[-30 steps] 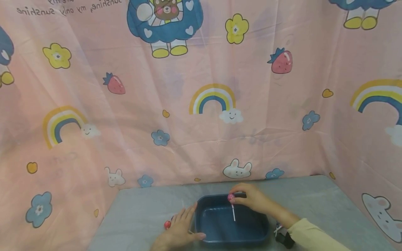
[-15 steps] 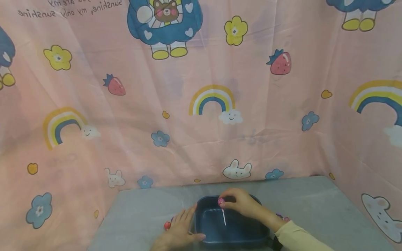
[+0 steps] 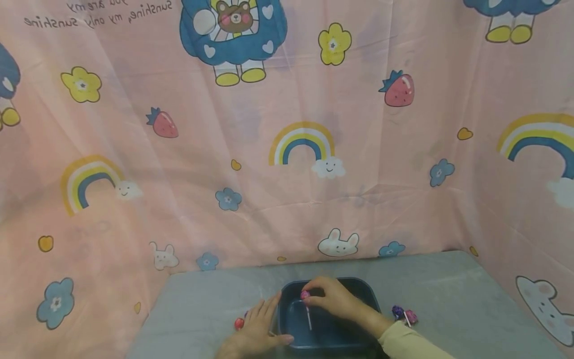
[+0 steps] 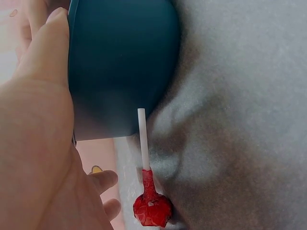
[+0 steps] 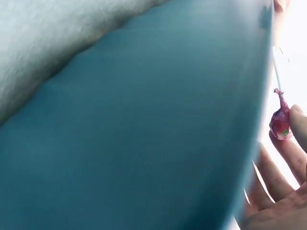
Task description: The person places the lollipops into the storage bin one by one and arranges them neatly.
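My right hand [image 3: 334, 301] pinches a pink-wrapped lollipop [image 3: 305, 295] by its candy end between thumb and fingertips, over the dark blue plastic basin [image 3: 341, 333]. Its white stick points down toward the basin floor. The right wrist view shows the same lollipop [image 5: 280, 122] beyond the basin's blurred wall [image 5: 134, 120]. Spread along the basin's left side, my left hand [image 3: 253, 329] touches the rim with its thumb and fairly straight fingers. A red-wrapped lollipop [image 4: 152, 210] lies on the cloth beneath that hand, its stick toward the basin wall [image 4: 120, 62].
Right of the basin lie a purple lollipop [image 3: 397, 312] and a pink lollipop [image 3: 411, 317] on the grey tablecloth [image 3: 457, 294]. A bit of purple shows behind the left hand's fingers. A pink printed curtain [image 3: 287, 199] hangs behind the table.
My right hand has carried the pink lollipop leftward and slightly nearer across the basin. The lollipops on the right have come into fuller view. My left hand has stayed put.
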A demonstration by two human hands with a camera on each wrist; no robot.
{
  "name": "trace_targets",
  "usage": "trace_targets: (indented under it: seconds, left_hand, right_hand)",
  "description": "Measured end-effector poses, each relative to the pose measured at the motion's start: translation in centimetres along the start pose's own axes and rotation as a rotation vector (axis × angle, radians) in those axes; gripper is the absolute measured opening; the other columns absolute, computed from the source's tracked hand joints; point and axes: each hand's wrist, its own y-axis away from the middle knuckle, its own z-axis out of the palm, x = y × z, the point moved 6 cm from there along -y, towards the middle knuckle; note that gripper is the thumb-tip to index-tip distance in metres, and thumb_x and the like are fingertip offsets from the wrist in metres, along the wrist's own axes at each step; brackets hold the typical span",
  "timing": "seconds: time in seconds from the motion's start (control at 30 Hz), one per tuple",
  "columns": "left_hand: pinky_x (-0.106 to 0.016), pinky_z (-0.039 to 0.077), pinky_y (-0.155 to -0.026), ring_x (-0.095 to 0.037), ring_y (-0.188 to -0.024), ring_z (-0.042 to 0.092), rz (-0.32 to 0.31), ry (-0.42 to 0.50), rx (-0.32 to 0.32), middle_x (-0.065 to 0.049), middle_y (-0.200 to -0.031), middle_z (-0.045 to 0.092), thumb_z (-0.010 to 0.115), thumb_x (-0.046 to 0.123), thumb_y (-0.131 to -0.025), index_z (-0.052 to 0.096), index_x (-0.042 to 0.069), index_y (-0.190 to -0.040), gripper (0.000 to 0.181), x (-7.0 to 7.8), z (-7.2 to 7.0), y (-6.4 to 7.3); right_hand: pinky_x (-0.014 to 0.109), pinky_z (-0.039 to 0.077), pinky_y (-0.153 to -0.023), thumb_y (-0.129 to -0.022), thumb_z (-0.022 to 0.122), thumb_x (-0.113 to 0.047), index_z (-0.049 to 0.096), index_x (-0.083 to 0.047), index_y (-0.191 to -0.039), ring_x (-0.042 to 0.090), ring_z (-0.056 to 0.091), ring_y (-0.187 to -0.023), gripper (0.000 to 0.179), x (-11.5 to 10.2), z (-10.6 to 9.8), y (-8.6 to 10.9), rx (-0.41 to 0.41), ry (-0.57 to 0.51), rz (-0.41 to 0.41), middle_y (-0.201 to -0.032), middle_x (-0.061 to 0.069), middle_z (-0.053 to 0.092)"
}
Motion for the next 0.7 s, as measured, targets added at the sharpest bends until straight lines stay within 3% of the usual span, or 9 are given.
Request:
trace_targets:
  seconds: [0.3,0.7]
  left_hand:
    - [-0.075,0.018,-0.102,-0.05,-0.141,0.016,0.003,-0.005,0.007,-0.01,-0.159,0.019,0.053,0.072,-0.079,-0.001,0.032,-0.152,0.099,0.4,-0.2,0.2]
    - [-0.075,0.02,-0.101,-0.049,-0.142,0.018,-0.005,-0.009,0.002,-0.011,-0.159,0.02,0.052,0.072,-0.079,0.0,0.032,-0.152,0.098,0.2,-0.1,0.1]
  right_hand:
    - [0.026,0.05,-0.086,-0.086,0.063,-0.044,0.069,-0.019,-0.104,0.001,0.059,-0.093,0.031,0.3,2.2,-0.4,-0.032,-0.067,0.026,-0.096,-0.014,0.066]
    - [0.028,0.051,-0.086,-0.084,0.066,-0.04,0.07,-0.016,-0.101,0.011,0.063,-0.095,0.03,0.2,3.9,-0.7,-0.022,-0.095,0.026,-0.098,-0.008,0.069]
